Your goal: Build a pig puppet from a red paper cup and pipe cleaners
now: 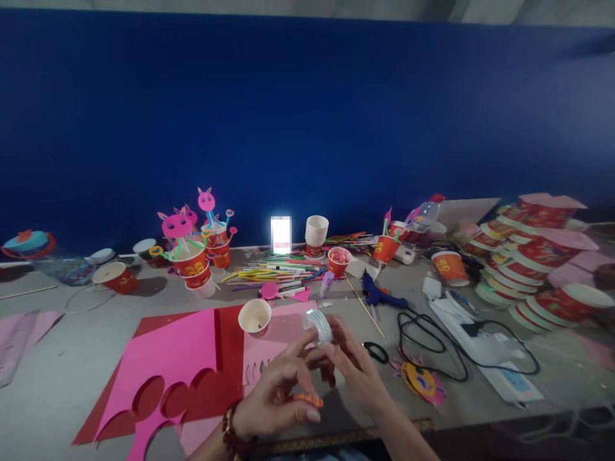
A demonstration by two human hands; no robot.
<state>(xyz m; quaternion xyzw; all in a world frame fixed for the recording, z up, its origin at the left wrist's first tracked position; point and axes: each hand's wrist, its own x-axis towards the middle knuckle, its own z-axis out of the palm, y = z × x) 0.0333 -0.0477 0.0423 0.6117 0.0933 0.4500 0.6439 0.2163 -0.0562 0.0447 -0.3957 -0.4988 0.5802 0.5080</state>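
1. Stretching across the lower half of the frame, a grey table point(62, 362) is bearing a crowd of craft supplies, and a deep blue panel point(307, 121) is filling the space behind it, with a paler strip of background point(192, 8) showing along the top.
2. At lower left, a bright pink sheet point(177, 339) with rounded cut-outs is lying over a red sheet point(229, 339); a paper cup point(255, 319) is standing at the centre, near the top of a light pink sheet point(288, 320).
3. At centre left, pink paper figures point(177, 226) are rising out of red cups, while a blue glue gun point(384, 296) is lying right of centre and stacked red cups point(533, 253) are crowding the right side.
4. From the bottom, left of centre, the left hand point(278, 394) is coming in with beads at its wrist; its thumb and curled fingers are pinching a small orange piece point(308, 400) at lower centre.
5. From the lower right, the right hand point(353, 368) is angling up and inward, its bent fingers and thumb closing around the side of a clear tape roll point(319, 326), just above the orange piece.
6. Both hands are meeting near the roll; their overlap is partly hiding the fingertips behind it.
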